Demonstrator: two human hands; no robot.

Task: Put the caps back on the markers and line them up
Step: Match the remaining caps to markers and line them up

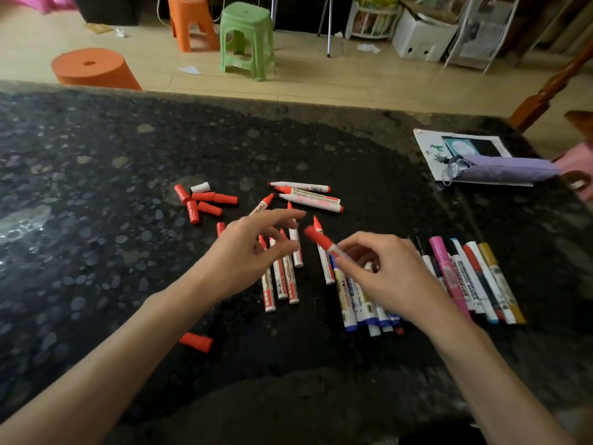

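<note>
- The right grip [394, 277] pinches a red-capped marker [319, 239] between thumb and fingertips, above the tabletop [96, 220]. The capped end points toward ten o'clock.
- The left grip [247, 252] hangs open, fingers spread and loosely bent, holding nothing. It is just left of the held marker.
- Beneath the left grip lie several uncapped red markers [282, 284], roughly side by side with tips toward twelve o'clock.
- At twelve o'clock from the hands, three more uncapped markers [308, 197] lie crosswise, close together.
- At ten o'clock sits a cluster of loose red caps [205, 202] with one white cap [200, 187].
- At seven o'clock, a single red cap [196, 342] lies apart, nearer the person.
- At three o'clock, partly under the right grip, a row of capped markers [475, 277] in mixed colours lies side by side.
- At two o'clock, a purple pouch [503, 170] rests on a printed sheet [426, 149].
</note>
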